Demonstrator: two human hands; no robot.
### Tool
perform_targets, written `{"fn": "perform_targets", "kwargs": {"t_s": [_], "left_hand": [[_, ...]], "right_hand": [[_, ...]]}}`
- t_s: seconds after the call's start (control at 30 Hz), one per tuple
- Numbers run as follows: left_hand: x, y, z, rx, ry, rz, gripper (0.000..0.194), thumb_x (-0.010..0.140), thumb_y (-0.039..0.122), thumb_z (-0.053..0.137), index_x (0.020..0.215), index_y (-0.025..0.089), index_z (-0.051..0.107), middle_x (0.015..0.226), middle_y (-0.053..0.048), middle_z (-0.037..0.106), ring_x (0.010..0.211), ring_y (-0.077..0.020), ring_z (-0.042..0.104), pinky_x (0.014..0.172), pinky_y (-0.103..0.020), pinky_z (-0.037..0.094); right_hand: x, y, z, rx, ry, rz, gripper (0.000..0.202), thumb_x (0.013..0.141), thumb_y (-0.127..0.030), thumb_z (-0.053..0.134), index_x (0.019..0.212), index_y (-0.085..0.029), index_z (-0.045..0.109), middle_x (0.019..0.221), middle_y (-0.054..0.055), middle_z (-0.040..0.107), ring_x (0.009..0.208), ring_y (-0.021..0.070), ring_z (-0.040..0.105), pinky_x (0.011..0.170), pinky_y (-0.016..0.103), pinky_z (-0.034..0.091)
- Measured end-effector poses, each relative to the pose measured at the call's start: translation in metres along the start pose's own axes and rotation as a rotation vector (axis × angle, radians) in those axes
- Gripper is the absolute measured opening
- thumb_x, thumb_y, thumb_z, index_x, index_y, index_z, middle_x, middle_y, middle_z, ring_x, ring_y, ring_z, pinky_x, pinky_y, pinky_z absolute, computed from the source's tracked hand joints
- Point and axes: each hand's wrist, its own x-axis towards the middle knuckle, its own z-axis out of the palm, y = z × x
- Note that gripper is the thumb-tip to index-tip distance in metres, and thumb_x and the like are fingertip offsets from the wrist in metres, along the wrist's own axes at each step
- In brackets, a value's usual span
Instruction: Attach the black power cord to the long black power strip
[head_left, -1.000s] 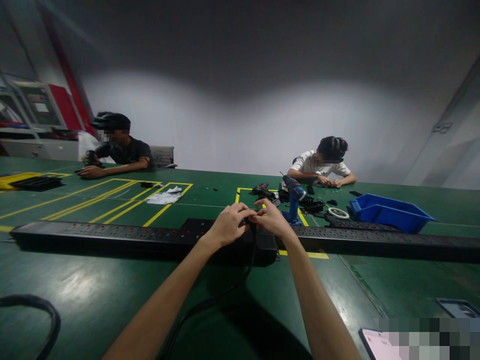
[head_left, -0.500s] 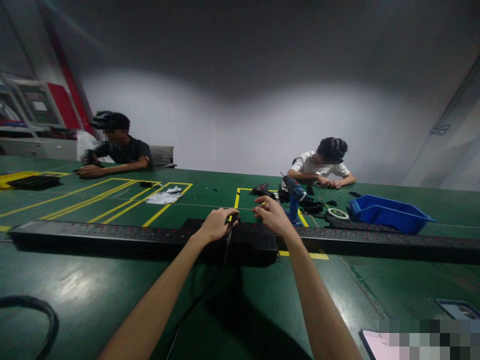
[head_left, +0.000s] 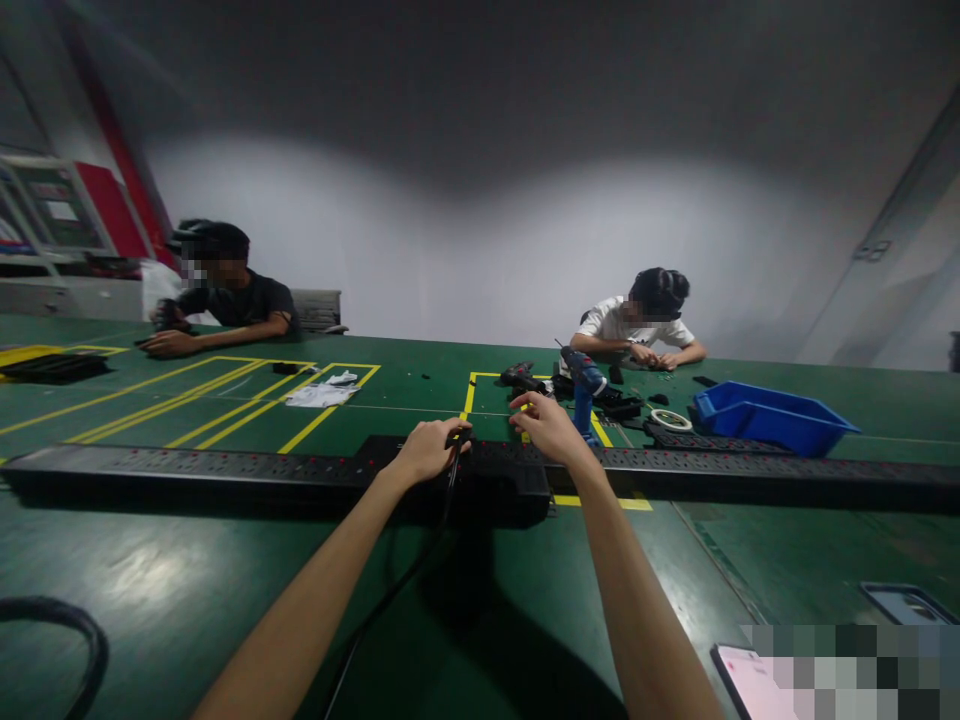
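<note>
A long black power strip (head_left: 202, 470) with rows of sockets and small red marks lies across the table, with a raised black box section at its middle. Over that section my left hand (head_left: 431, 447) is closed on a black plug (head_left: 459, 434), whose black cable (head_left: 450, 490) hangs down the front of the strip toward me. Whether the plug sits in a socket I cannot tell. My right hand (head_left: 550, 430) hovers just right of it, above the strip, fingers curved and apart, with nothing visible between them.
A blue cordless drill (head_left: 583, 380) stands behind my right hand, near a blue bin (head_left: 772, 415) and a tape roll (head_left: 671, 420). White gloves (head_left: 322, 392) lie back left. Two people sit across the table. A phone (head_left: 750, 680) lies front right, a thick cable (head_left: 90, 640) front left.
The view has shifted slightly, so the scene sits a little further left. My left hand still grips the plug, and my right hand keeps almost the same pose.
</note>
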Motion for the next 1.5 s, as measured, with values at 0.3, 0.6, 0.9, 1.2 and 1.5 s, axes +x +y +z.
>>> {"fn": "perform_targets", "kwargs": {"t_s": [0.3, 0.6, 0.9, 1.2, 1.5], "left_hand": [[0.0, 0.008, -0.002, 0.047, 0.006, -0.054, 0.037, 0.08, 0.042, 0.063, 0.114, 0.028, 0.066, 0.109, -0.005, 0.071, 0.104, -0.0246, 0.064, 0.091, -0.032, 0.046], [0.001, 0.004, 0.001, 0.073, -0.038, -0.047, 0.037, 0.08, 0.04, 0.063, 0.116, 0.03, 0.065, 0.11, -0.005, 0.071, 0.104, -0.0246, 0.064, 0.09, -0.032, 0.046], [0.0, -0.003, 0.007, 0.028, -0.017, -0.024, 0.037, 0.082, 0.042, 0.061, 0.116, 0.03, 0.064, 0.107, -0.003, 0.072, 0.099, -0.0231, 0.066, 0.086, -0.031, 0.048], [-0.001, 0.004, 0.007, 0.023, -0.045, 0.001, 0.034, 0.082, 0.03, 0.059, 0.115, 0.029, 0.065, 0.112, -0.001, 0.071, 0.103, -0.0231, 0.065, 0.089, -0.031, 0.048], [0.004, -0.013, 0.007, -0.071, -0.128, 0.018, 0.037, 0.084, 0.026, 0.052, 0.12, 0.028, 0.062, 0.122, 0.0, 0.066, 0.112, -0.0207, 0.061, 0.098, -0.03, 0.044]], "right_hand": [[-0.002, 0.0, 0.004, -0.069, -0.038, -0.01, 0.02, 0.082, -0.023, 0.055, 0.1, -0.018, 0.063, 0.085, 0.004, 0.068, 0.074, 0.014, 0.062, 0.065, 0.022, 0.045], [-0.003, -0.001, 0.005, -0.157, -0.075, -0.024, 0.02, 0.083, -0.023, 0.055, 0.1, -0.018, 0.064, 0.079, 0.002, 0.066, 0.068, 0.0128, 0.058, 0.063, 0.021, 0.042], [-0.007, -0.009, 0.006, -0.208, -0.115, -0.047, 0.016, 0.081, -0.019, 0.054, 0.093, -0.018, 0.066, 0.079, 0.003, 0.067, 0.072, 0.0148, 0.059, 0.064, 0.022, 0.04], [-0.01, -0.014, 0.01, -0.253, -0.22, -0.045, 0.024, 0.08, -0.012, 0.05, 0.095, -0.02, 0.068, 0.083, 0.002, 0.068, 0.074, 0.015, 0.06, 0.066, 0.021, 0.04], [-0.01, -0.012, 0.025, -0.155, -0.416, -0.052, 0.026, 0.084, -0.014, 0.05, 0.104, -0.017, 0.066, 0.086, 0.002, 0.069, 0.064, 0.0096, 0.06, 0.06, 0.017, 0.043]]}}
